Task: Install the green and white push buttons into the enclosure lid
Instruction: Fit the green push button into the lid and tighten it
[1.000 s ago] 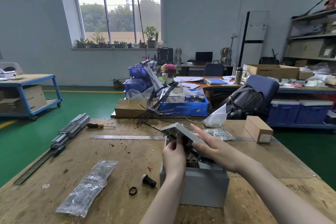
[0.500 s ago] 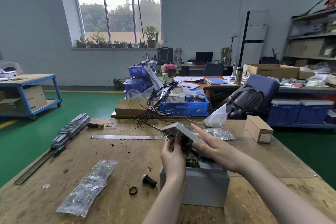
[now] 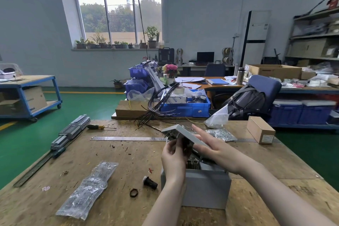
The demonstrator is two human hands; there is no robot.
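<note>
The grey enclosure lid [image 3: 180,131] is tilted up above the open grey enclosure box [image 3: 205,187]. My right hand [image 3: 212,149] lies flat on the lid's outer face with fingers stretched. My left hand [image 3: 173,156] is under the lid, fingers pinched on a dark push button body [image 3: 186,146] at the lid's underside. Its colour is hidden. A second push button [image 3: 150,182], black with a light head, lies on the bench left of the box. A loose black ring nut [image 3: 134,192] lies near it.
A clear plastic bag of parts [image 3: 88,191] lies at the front left. A steel ruler [image 3: 128,138], a screwdriver [image 3: 100,127], DIN rail with terminals [image 3: 70,132], a small cardboard box [image 3: 260,130] and a bag of screws [image 3: 222,134] are farther back on the wooden bench [image 3: 275,161].
My left hand has risen slightly under the lid and its fingers have shifted on the button body. The lid and my right hand have stayed nearly still.
</note>
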